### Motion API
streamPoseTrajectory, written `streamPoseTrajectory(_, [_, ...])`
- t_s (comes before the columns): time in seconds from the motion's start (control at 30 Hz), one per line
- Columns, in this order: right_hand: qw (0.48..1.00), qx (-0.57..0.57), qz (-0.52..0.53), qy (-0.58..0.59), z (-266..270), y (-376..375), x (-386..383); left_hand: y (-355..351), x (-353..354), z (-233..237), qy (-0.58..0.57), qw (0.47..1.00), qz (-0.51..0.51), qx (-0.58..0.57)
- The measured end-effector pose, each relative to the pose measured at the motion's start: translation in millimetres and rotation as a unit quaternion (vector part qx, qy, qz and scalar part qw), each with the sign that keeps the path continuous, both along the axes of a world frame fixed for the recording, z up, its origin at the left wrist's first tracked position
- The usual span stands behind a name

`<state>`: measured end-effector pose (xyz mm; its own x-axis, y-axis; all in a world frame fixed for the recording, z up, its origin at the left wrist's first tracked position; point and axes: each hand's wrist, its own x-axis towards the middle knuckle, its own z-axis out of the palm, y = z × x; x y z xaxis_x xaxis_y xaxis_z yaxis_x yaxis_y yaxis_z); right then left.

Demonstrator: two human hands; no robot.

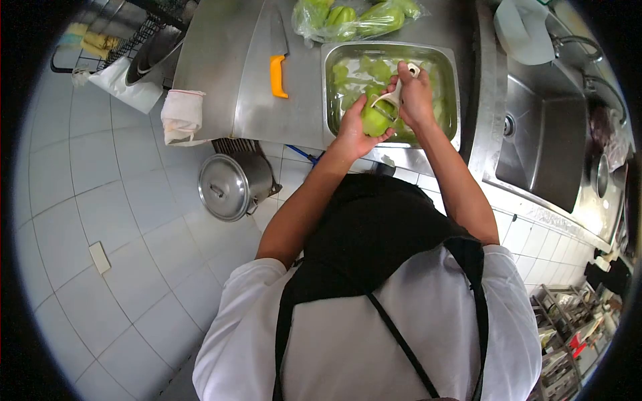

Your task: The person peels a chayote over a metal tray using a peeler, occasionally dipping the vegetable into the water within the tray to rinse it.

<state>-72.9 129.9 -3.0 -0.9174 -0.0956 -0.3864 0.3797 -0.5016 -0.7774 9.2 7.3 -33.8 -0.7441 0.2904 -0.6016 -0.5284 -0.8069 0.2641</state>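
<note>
The person at the counter (214, 57) looks to be partway through peeling: the fingers of the left hand (354, 131) are curled around a green vegetable (376, 122), held over the near part of a metal tray (326, 90). The right hand's (416, 100) fingers are closed round a white peeler (390, 98), its head right at the vegetable's upper side; whether the blade is biting, I can't make out. Below the fingers, pale green pieces (374, 67) lie in the tray's liquid, too blurred to call peel or flesh. I'd say the next move calls for a steady left grip, the thumb kept off the blade's path, and a light stroke along the skin, then a turn of the vegetable. Wet skin could slip. Beyond the fingers sits a clear bag (361, 20) of more green vegetables; off to their left lies an orange-handled knife (278, 75).
</note>
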Motion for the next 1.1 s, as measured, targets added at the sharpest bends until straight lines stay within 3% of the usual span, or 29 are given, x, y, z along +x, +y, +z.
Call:
streamPoseTrajectory(0.27, [0.986,0.101,-0.122,0.045,-47,1,-53,-1,-3,0,-0.049,0.999,0.009,-0.015])
streamPoseTrajectory(0.37, [0.982,0.114,-0.103,0.110,-41,-2,-56,-3,-11,-7,-0.044,0.999,0.006,0.005])
streamPoseTrajectory(0.57, [0.986,0.110,-0.078,0.097,-14,-5,-45,-3,-13,1,-0.043,0.999,0.017,-0.021])
streamPoseTrajectory(0.67, [0.991,0.091,-0.089,0.046,-20,-7,-44,-4,-13,2,-0.055,0.998,0.004,-0.025])
streamPoseTrajectory(0.87, [0.971,0.166,-0.144,0.090,-64,3,-64,-12,-11,-9,-0.060,0.998,-0.021,0.003])
streamPoseTrajectory(0.97, [0.966,0.168,-0.146,0.133,-58,5,-64,-17,-9,-11,-0.053,0.998,-0.025,0.034])
streamPoseTrajectory(1.0, [0.968,0.164,-0.160,0.100,-42,4,-62,-18,-8,-11,-0.043,0.998,-0.027,0.041])
streamPoseTrajectory(1.1, [0.970,0.159,-0.123,0.140,-18,10,-55,-12,-8,1,-0.032,0.999,-0.011,0.001])
